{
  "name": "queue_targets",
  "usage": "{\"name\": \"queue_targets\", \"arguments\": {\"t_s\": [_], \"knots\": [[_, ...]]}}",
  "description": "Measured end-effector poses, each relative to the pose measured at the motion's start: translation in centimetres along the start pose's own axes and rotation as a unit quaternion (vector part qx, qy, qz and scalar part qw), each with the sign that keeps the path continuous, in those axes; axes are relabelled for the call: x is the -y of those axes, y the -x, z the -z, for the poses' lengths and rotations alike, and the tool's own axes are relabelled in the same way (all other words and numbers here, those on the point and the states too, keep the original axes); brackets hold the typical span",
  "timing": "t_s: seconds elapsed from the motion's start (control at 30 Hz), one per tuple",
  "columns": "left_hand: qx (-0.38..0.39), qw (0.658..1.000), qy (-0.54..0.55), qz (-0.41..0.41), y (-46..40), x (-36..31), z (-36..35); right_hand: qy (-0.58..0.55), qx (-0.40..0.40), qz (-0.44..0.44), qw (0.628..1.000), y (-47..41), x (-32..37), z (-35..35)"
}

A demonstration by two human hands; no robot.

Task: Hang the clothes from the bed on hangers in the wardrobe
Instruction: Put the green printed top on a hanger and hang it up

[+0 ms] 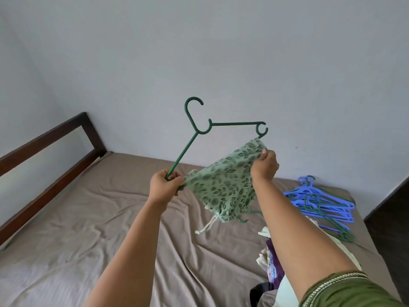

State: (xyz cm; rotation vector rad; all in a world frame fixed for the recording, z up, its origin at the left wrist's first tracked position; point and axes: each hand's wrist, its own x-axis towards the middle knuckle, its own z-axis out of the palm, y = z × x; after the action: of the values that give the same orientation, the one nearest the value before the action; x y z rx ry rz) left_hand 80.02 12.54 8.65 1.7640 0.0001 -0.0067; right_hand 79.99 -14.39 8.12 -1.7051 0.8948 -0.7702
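Grey-blue walls (221, 52) meet in a corner behind a bed (93, 218) covered by a rumpled taupe sheet, and above that bed we see both bare arms raised. Our left hand (166, 186) is curled tight around the lower end of one arm of a green hanger (192, 138), and the same fingers pinch a corner of a pale green leaf-print garment (225, 185). Our right hand (264, 165) pinches the opposite upper edge of that cloth, just below the small loop at the hanger's other shoulder. Between the two hands the garment is stretched across the hanger and held up in the air, well clear of the sheet; its gathered lower end droops, and a white drawstring (205, 227) dangles from it. The hanger tilts, with its hook pointing up towards the wall.

Farther out on the right side of the bed lies a loose pile of hangers (325, 202), mostly blue with a few green ones mixed in. Nearer to us, partly hidden behind the right forearm, is a heap of clothes (271, 262) in white, purple and dark tones. A dark wooden headboard (48, 151) runs along the left side of the bed, and a dark panel (391, 218) stands at the right edge; we cannot tell what it belongs to. An olive green sleeve (345, 291) with pale trim covers the right upper arm.
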Motion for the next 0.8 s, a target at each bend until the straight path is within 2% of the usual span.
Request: {"name": "queue_targets", "arguments": {"t_s": [0.07,0.2,0.23,0.27,0.3,0.33,0.37,0.4,0.43,0.47,0.5,0.6,0.67,0.73,0.8], "knots": [[-0.026,0.999,-0.026,-0.004,-0.5,-0.3,0.3,-0.017,-0.006,-0.016,1.000,-0.2,-0.3,0.4],[-0.019,0.997,-0.077,-0.023,-0.5,0.0,0.1,0.030,0.178,-0.091,0.979,-0.6,-0.7,1.2],[-0.018,0.996,-0.088,-0.026,-0.5,0.1,-0.2,0.060,0.199,-0.077,0.975,-0.2,-0.7,1.2],[-0.015,0.995,-0.096,-0.029,-0.4,0.2,-0.4,0.109,0.181,-0.018,0.977,0.2,-0.8,1.2],[-0.013,0.994,-0.100,-0.033,-0.3,0.4,-0.6,0.156,0.134,0.086,0.975,0.8,-1.1,1.0],[-0.015,0.994,-0.104,-0.039,-0.2,0.5,-0.7,0.196,0.086,0.226,0.950,1.4,-1.5,0.8],[-0.019,0.993,-0.108,-0.047,-0.2,0.6,-0.8,0.231,0.069,0.357,0.903,2.1,-1.7,0.4],[-0.027,0.992,-0.112,-0.053,-0.1,0.6,-0.8,0.272,0.099,0.444,0.848,2.8,-1.6,0.1],[-0.036,0.991,-0.115,-0.057,-0.1,0.6,-0.9,0.313,0.155,0.481,0.804,3.5,-1.5,-0.2],[-0.046,0.991,-0.110,-0.057,-0.1,0.7,-1.0,0.357,0.208,0.476,0.776,4.3,-1.3,-0.5],[-0.055,0.992,-0.101,-0.055,0.0,0.7,-1.2,0.383,0.236,0.453,0.770,4.9,-1.1,-0.8],[-0.064,0.994,-0.078,-0.043,0.8,0.3,-1.9,0.375,0.211,0.461,0.776,6.0,-0.3,-1.5],[-0.063,0.996,-0.054,-0.043,1.2,0.1,-2.5,0.365,0.201,0.515,0.749,7.0,0.0,-2.2],[-0.063,0.996,-0.050,-0.050,1.3,-0.2,-2.7,0.366,0.228,0.538,0.724,7.8,0.3,-2.6],[-0.060,0.993,-0.073,-0.063,1.1,-0.3,-2.4,0.358,0.244,0.529,0.730,7.6,0.2,-2.5]]}}
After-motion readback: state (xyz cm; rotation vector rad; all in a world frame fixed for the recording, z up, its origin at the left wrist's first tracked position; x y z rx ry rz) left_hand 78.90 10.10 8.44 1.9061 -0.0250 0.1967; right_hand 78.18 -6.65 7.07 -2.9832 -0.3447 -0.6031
